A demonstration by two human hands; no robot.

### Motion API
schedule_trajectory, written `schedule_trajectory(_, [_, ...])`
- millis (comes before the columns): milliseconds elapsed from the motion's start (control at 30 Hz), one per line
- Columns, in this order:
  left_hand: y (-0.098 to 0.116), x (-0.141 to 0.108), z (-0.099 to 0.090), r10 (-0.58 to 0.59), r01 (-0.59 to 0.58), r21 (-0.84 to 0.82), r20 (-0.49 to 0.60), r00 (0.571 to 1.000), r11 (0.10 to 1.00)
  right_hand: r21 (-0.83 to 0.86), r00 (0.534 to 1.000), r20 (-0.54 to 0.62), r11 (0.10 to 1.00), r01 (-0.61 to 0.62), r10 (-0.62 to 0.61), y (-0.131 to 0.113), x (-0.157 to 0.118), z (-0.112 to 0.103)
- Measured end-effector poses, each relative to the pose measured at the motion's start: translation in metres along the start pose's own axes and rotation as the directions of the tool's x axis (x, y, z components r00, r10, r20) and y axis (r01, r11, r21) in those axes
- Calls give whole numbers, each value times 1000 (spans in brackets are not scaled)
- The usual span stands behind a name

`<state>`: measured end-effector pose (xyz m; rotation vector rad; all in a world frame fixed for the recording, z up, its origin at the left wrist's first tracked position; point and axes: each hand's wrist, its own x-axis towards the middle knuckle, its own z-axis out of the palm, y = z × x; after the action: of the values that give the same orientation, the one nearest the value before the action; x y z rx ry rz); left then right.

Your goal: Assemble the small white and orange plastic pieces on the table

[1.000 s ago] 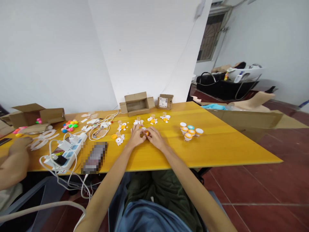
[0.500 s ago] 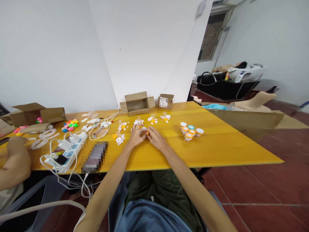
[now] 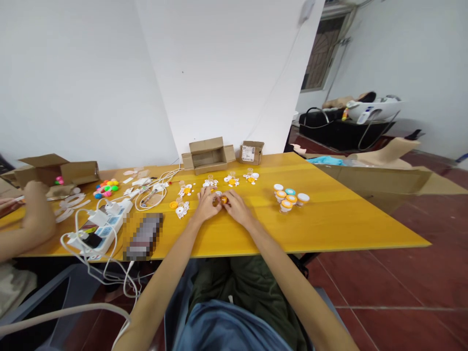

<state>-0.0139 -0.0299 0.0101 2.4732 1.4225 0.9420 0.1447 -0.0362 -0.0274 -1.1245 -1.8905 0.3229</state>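
Observation:
My left hand (image 3: 207, 205) and my right hand (image 3: 236, 206) meet low over the table, thumbs close together. Between the fingertips is a small orange part (image 3: 224, 199), pinched by my right hand. A white piece (image 3: 218, 193) shows just behind it, near my left fingers, which are curled; what they hold is mostly hidden. Left of my hands lie an orange ring (image 3: 173, 205) and flat white cutout parts (image 3: 182, 210). Beyond them are small groups of clear cups, orange rings and white pieces (image 3: 231, 180). Several lidded clear cups (image 3: 286, 206) with orange, white and teal tops stand together at the right.
A phone (image 3: 144, 237), a white power strip (image 3: 109, 229) and tangled cables (image 3: 155, 192) occupy the table's left. Colourful balls (image 3: 107, 187) lie farther back. Cardboard boxes (image 3: 209, 158) stand along the wall. Another person's arm (image 3: 34, 219) rests at the far left.
My hands stay almost in place, still working at the small orange part. At the far left, the other person's arm has shifted up and inward, and a second hand now shows.

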Motion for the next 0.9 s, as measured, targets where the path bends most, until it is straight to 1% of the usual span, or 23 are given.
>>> schedule_trajectory(67, [-1, 0, 0, 13, -14, 5, 8, 1000, 1000, -40, 1000, 6, 999, -22, 22, 0, 1, 0])
schedule_trajectory(200, [-4, -1, 3, 43, -43, 4, -2, 999, 999, -171, 998, -5, 983, -63, 63, 0, 1, -3])
schedule_trajectory(333, [-7, -1, 5, 23, -23, -15, -23, 999, 1000, -298, 994, -18, 948, -110, 110, 2, 1, -6])
schedule_trajectory(467, [-8, 2, 4, -56, 49, -65, -120, 991, 997, -360, 989, -18, 921, -147, 150, 2, 1, -7])
schedule_trajectory(600, [-11, 7, 1, -139, 99, -168, -243, 960, 981, -373, 983, -22, 911, -177, 182, -2, 0, -8])
schedule_trajectory(667, [-14, 9, -1, -177, 108, -239, -288, 941, 965, -367, 989, -25, 919, -143, 144, -5, -1, -9])
schedule_trajectory(767, [-17, 12, -4, -248, 127, -350, -328, 911, 928, -352, 1000, -13, 936, -25, 22, -11, -2, -10])
schedule_trajectory(833, [-20, 13, -5, -306, 151, -417, -336, 891, 896, -357, 999, 28, 933, 36, -27, -15, -3, -10])
schedule_trajectory(900, [-22, 13, -5, -357, 172, -476, -333, 873, 862, -368, 995, 83, 927, 75, -47, -20, -4, -11])
